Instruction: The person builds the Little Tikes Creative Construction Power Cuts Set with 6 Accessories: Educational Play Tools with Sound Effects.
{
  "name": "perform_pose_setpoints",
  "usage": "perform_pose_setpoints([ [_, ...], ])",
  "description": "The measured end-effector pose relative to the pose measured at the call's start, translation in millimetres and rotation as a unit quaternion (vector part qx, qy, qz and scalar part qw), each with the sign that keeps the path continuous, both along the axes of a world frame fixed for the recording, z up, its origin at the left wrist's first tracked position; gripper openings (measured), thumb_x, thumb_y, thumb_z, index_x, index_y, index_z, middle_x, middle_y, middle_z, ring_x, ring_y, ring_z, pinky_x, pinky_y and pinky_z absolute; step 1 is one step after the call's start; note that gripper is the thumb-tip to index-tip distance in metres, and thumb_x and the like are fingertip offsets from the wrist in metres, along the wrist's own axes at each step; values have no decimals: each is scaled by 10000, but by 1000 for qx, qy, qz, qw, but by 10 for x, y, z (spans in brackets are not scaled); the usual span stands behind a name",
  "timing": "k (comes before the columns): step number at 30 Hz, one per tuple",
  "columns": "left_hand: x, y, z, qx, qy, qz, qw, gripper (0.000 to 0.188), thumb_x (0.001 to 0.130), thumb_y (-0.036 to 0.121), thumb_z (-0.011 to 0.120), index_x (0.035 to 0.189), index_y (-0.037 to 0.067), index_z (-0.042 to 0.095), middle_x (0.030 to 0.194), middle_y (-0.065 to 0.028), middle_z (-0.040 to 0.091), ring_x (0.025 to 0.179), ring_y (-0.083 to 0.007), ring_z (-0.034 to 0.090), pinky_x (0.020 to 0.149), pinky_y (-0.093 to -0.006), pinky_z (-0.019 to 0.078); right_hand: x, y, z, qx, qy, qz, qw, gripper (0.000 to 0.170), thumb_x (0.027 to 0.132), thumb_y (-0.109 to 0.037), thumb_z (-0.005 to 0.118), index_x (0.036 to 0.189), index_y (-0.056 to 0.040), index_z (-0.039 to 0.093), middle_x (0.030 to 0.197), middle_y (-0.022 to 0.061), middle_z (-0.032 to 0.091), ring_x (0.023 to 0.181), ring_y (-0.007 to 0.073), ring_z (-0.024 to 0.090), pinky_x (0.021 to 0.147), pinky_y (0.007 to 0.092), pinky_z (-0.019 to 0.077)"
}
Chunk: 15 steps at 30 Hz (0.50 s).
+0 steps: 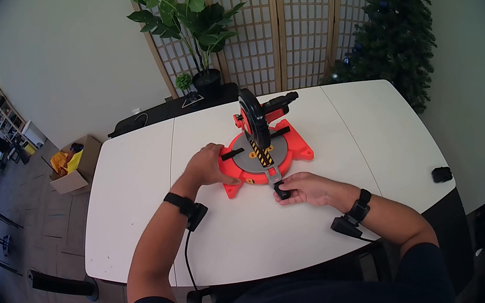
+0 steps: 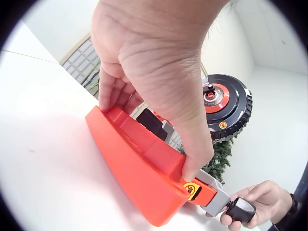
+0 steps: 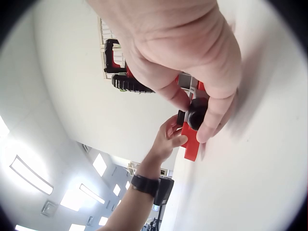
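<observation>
A toy miter saw with a red base (image 1: pixel 299 143) stands on the white table. Its grey round turntable (image 1: pixel 246 163) carries a yellow-and-black striped strip, and a black toothed blade (image 1: pixel 255 121) rises above it. My left hand (image 1: pixel 202 166) grips the base's left side, thumb at the front beside a yellow sticker (image 2: pixel 191 190) and fingers over the rear part. At the front, my right hand (image 1: pixel 312 190) pinches the black knob (image 2: pixel 242 210) on the end of a grey arm (image 2: pixel 217 202) between thumb and fingers. The right palm hides part of the saw in the right wrist view.
The white table (image 1: pixel 219 244) has a small black object (image 1: pixel 441 174) at its right edge. Behind stand a potted plant (image 1: pixel 206 81), a folding screen (image 1: pixel 304 21) and a decorated tree (image 1: pixel 395 32). A cardboard box (image 1: pixel 88 160) sits on the floor left.
</observation>
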<state>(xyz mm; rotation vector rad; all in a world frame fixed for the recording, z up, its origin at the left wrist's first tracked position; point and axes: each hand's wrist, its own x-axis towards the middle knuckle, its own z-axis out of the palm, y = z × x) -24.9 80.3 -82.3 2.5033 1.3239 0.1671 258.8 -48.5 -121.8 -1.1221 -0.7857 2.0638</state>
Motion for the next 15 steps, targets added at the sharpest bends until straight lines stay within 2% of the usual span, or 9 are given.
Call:
perform_pose_setpoints([
  [4,10,-5,16,-2,9,4,1000,1114,492,578,871,1348,-52,538,1306,-194,601,1214,-329,596,1054,-381,479,-6,-4,-90,31,-18,16,999,282,984,-114,648,1168,78,555,1134,155,633,1069,257,685,990,354,580],
  [7,12,-1,13,-2,15,3,1000,1110,494,576,870,1346,-53,538,1306,-195,600,1211,-330,596,1053,-382,480,80,30,-56,1,-5,35,999,302,975,-119,666,1173,80,554,1139,156,641,1064,252,688,990,341,578],
  [13,6,4,-17,6,8,2,1000,1112,492,579,872,1342,-56,539,1310,-195,596,1212,-330,595,1049,-381,482,10,-34,-13,37,-37,11,999,294,980,-98,646,1182,93,551,1165,181,635,1053,272,695,988,356,580],
  [15,6,4,-14,3,9,4,1000,1115,492,581,872,1342,-58,538,1310,-196,596,1213,-330,595,1050,-381,481,28,-22,-6,19,-27,8,999,300,978,-102,651,1183,91,547,1161,179,633,1063,275,692,994,355,577],
])
